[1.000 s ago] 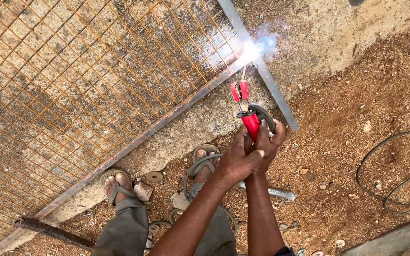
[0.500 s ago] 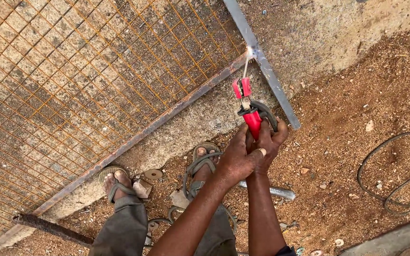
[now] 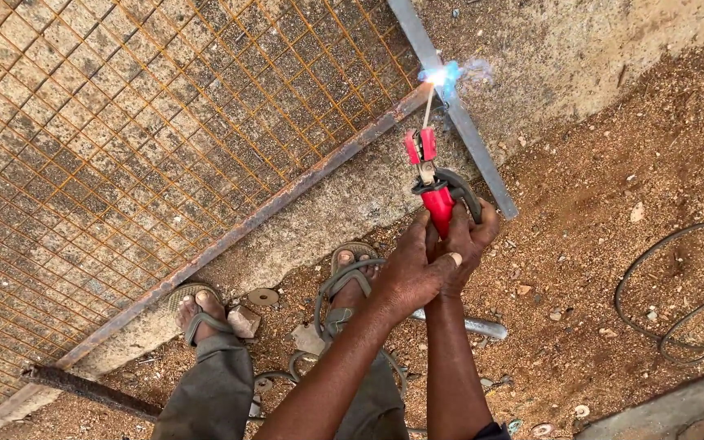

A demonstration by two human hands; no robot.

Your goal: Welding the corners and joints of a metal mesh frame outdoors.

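Both hands grip one red welding electrode holder (image 3: 433,183). My left hand (image 3: 407,273) wraps the handle from the left and my right hand (image 3: 471,244) closes on it from the right. A thin rod runs up from the holder's jaws to a blue-white spark (image 3: 442,76). The spark sits where a rusty steel bar (image 3: 287,200) meets a grey metal bar (image 3: 458,114). Rusty wire mesh (image 3: 140,130) fills the frame behind the rusty bar.
My feet in sandals (image 3: 352,281) stand on gravelly red soil by a concrete strip (image 3: 327,220). A black cable (image 3: 678,301) loops at the right. A short metal pipe (image 3: 474,326) lies behind my arms; a rusty bar (image 3: 83,387) lies at lower left.
The arc was bright a second ago, went out half a second ago, and burns again now. My hands and the holder have stayed at about the same spot.
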